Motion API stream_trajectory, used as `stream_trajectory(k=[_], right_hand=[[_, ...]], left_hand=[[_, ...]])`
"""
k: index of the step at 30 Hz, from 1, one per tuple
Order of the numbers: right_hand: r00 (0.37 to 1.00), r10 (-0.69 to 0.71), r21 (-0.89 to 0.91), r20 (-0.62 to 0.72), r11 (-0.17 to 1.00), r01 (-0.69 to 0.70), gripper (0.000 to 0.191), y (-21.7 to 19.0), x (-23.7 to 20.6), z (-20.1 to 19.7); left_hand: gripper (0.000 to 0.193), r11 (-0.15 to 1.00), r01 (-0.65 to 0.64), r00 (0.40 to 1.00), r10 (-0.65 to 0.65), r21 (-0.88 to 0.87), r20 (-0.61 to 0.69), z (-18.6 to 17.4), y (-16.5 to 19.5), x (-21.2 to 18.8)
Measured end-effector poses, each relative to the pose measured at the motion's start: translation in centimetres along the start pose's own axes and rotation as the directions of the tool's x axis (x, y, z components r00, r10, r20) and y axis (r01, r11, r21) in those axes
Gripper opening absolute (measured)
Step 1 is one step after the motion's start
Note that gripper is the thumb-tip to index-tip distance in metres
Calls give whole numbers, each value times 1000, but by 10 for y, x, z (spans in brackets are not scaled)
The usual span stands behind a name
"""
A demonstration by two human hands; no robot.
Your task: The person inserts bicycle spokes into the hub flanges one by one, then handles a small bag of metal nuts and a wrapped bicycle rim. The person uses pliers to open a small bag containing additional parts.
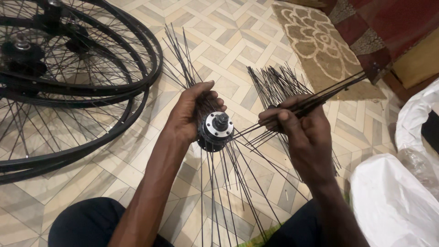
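Observation:
My left hand [188, 113] grips a black wheel hub [215, 131] with a silver flange and axle, held in the middle of the view. Thin black spokes [228, 183] fan out from the hub upward and downward. My right hand [299, 126] is closed on a bundle of loose black spokes [336, 91] that points up to the right. One spoke runs from its fingers toward the hub flange. More loose spokes [274, 82] lie on the tiled floor behind my right hand.
Several built black bicycle wheels [68, 82] are stacked on the tiled floor at the left. A patterned beige rug [320, 45] lies at the top right. White plastic bags [393, 201] sit at the right edge. My dark-trousered knees are at the bottom.

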State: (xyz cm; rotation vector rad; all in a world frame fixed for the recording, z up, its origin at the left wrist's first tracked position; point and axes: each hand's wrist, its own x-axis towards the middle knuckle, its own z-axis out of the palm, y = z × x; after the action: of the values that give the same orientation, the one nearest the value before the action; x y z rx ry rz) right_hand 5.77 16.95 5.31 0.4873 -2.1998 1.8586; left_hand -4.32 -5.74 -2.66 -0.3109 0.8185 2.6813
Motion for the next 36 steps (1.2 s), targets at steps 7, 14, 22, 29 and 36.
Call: stream_trajectory(k=[7,14,22,29,36], right_hand=[[998,-43,-151,37,987,48,11,-12,3,14],[931,259,-806,256,589,58,14,-43,6,5],[990,-140,-309,32,940,143,18,-63,7,-31],[992,-114,-184,62,975,123,14,-45,12,-14],[992,-49,-186,117,980,70,14,-50,23,-4]], left_hand=[[19,1000,18,1000,-18,2,2,3,-1,-1],[18,999,-42,999,42,-30,4,3,-2,-2],[20,998,-56,998,56,-16,22,4,1,-3],[21,1000,-14,1000,14,-3,14,7,2,-5],[20,998,-51,998,49,42,25,11,-1,-7]])
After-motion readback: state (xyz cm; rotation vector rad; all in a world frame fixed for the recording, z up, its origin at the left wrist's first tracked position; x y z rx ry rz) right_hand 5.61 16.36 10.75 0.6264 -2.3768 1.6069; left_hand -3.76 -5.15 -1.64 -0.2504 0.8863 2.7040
